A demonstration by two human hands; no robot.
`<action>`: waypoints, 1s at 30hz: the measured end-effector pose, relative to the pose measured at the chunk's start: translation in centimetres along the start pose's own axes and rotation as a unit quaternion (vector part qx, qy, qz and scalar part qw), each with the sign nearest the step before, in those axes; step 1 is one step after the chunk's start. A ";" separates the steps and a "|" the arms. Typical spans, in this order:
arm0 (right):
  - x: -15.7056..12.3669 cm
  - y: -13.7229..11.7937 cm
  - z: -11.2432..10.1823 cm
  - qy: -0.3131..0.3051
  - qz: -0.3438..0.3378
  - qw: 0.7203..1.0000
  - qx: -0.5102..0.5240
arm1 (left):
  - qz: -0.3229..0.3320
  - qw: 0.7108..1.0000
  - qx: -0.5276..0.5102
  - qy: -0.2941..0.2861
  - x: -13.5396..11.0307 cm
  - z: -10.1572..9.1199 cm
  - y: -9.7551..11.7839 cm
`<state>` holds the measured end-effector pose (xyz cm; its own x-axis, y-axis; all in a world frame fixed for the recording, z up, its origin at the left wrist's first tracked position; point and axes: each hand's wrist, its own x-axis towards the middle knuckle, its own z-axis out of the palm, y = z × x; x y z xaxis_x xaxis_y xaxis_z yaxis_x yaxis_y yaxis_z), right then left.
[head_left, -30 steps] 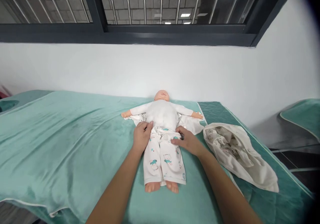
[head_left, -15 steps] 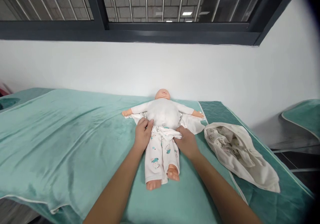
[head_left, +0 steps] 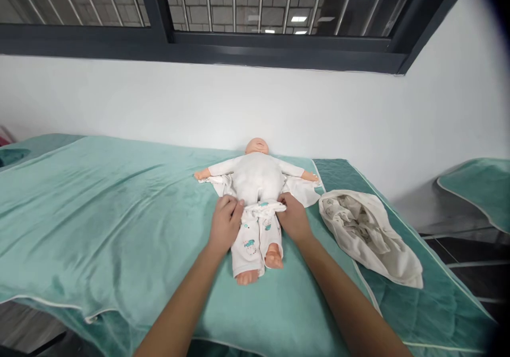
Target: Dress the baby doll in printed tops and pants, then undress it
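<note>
A baby doll with a white cloth body lies on its back, arms spread and head by the wall. White pants with teal prints cover its legs, and both feet stick out of the cuffs. At the waistband's left side, my left hand has its fingers closed on the pants. My right hand pinches the waistband at the opposite side. The waistband sits below the doll's round belly. Under the doll's arms and back a white shirt lies spread out.
A crumpled white cloth garment lies right of the doll. Teal covers drape the bed, with a darker quilted strip along the right. Behind stand a white wall and a dark-framed barred window. Another teal surface is at far right.
Both hands keep hold of the waistband, and the right hand has shifted slightly upward. The pants' legs and the doll's feet appear higher in view. The camera view has shifted slightly.
</note>
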<state>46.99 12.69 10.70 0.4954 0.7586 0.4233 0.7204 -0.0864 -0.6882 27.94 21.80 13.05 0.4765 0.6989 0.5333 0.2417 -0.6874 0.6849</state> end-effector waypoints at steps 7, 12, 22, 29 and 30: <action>-0.2 -0.3 -1.1 0.003 -0.101 0.995 0.017 | -0.024 0.997 -0.032 -0.063 -4.9 -1.5 1.0; -4.4 -1.7 -2.8 -0.084 -0.121 0.989 0.016 | -0.031 0.998 -0.012 -0.049 -4.8 -0.9 0.6; -9.1 -4.5 -4.3 -0.214 0.003 0.965 0.150 | -0.022 1.000 -0.010 -0.018 -3.4 -0.6 0.7; -6.7 -5.5 -4.2 -0.153 0.015 0.985 0.077 | -0.019 1.000 -0.011 -0.009 -0.7 0.2 0.3; -6.3 -5.6 -4.5 -0.160 0.014 0.984 0.071 | -0.019 1.000 -0.013 -0.012 -0.7 0.1 0.4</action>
<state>42.00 5.45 14.57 0.3191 0.9240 0.2106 0.6223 -0.0367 -0.7819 27.83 21.08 12.87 0.4867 0.7199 0.4948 0.2386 -0.6544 0.7175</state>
